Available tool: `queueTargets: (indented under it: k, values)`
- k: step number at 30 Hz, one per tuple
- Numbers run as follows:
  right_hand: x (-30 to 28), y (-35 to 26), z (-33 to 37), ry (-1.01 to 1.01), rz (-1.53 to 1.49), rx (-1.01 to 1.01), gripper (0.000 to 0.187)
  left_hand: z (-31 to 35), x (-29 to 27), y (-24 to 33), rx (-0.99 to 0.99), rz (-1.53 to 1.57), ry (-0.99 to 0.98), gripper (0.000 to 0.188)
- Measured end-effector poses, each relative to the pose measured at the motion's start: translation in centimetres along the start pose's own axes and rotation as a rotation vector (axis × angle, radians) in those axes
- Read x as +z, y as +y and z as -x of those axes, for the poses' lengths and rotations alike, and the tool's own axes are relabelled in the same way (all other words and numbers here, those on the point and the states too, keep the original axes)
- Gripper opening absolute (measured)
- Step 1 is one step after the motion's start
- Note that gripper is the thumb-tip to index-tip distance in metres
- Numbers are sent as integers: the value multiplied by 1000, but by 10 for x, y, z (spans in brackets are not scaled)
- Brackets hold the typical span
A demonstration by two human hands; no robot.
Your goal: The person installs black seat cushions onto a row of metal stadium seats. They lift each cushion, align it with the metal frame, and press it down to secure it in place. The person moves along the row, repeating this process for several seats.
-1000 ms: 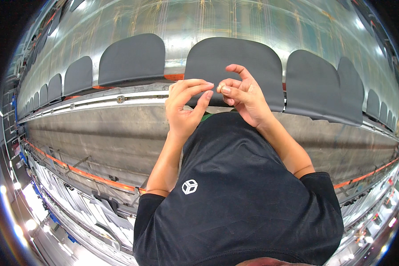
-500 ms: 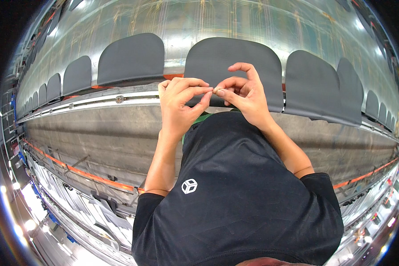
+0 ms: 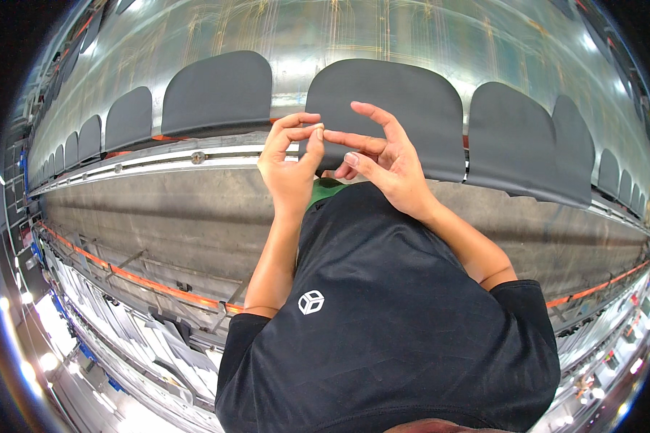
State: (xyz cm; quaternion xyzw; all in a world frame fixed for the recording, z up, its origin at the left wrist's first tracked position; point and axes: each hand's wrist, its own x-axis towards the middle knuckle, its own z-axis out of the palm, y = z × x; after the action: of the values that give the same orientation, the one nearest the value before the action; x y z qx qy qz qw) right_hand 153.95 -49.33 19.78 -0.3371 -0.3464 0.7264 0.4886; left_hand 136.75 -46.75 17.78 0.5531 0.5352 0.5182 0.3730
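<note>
My left hand [image 3: 290, 160] is raised over the table's near edge, its thumb and index fingertips pressed together. Whatever may sit in that pinch is too small to make out. Beside it, my right hand [image 3: 393, 160] has its fingers apart, with the index finger stretched left until its tip meets or nearly meets the pinching fingertips. Nothing shows between the right thumb and fingers. Beneath both hands lies a dark grey sheet [image 3: 404, 90] with rounded far corners, partly covered by them.
Several similar dark grey sheets [image 3: 220, 94] line the edge of a long, shiny metal table [image 3: 289, 43]. A pale rail [image 3: 159, 164] runs along its near side. Behind me, an orange bar [image 3: 159, 287] crosses above the grey floor [image 3: 152, 216].
The right thumb and index finger have come out of their pinch and spread apart. My left fingertips have closed together and shifted slightly up and left.
</note>
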Motion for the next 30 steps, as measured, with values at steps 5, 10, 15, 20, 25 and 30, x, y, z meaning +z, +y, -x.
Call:
queueTargets:
  k: [5,10,15,20,25,30]
  values:
    - [-7,0,-8,40,32,-60,62,3,-4,2,-169,325,-38,13]
    - [-11,3,-12,36,16,-26,59,5,-6,8,-261,450,-26,17]
    - [-15,6,-16,31,25,42,52,11,-21,-4,-241,412,-26,15]
    - [-27,9,-19,-49,-366,265,40,56,-78,-90,-421,171,127,14]
    - [-38,12,-26,-201,-891,372,38,141,-141,-192,-474,-413,-67,83]
    - [-38,12,-31,-238,-938,420,38,154,-142,-199,-730,-827,-445,87]
